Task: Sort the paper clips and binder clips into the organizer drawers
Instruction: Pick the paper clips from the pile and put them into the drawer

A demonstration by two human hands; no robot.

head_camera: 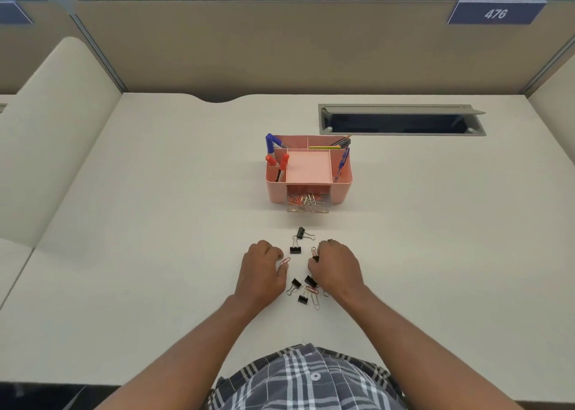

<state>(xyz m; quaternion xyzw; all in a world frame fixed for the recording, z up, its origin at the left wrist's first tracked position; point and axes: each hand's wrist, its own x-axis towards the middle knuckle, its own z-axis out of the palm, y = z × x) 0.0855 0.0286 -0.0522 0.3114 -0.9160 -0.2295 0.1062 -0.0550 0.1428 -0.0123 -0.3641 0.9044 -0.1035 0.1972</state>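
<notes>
A: Both hands are down in the scatter on the desk (155, 191). The left hand (263, 268) is curled, fingertips pinching a red clip (284, 261).

B: And the right hand (336, 268)?

A: Closed over a black binder clip (315, 255) with a paper clip beside it, though I can't tell how much it holds; the fingers hide it.

B: So we're mid-pickup. Where do they go?

A: The clear drawer (307, 202) of the pink organizer (342, 188) is pulled out, paper clips already inside. Next I'd carry the red clip forward and drop it there.

B: The binder clips?

A: More lie loose between the wrists. I can't make out a second drawer, so their place is unclear.
</notes>
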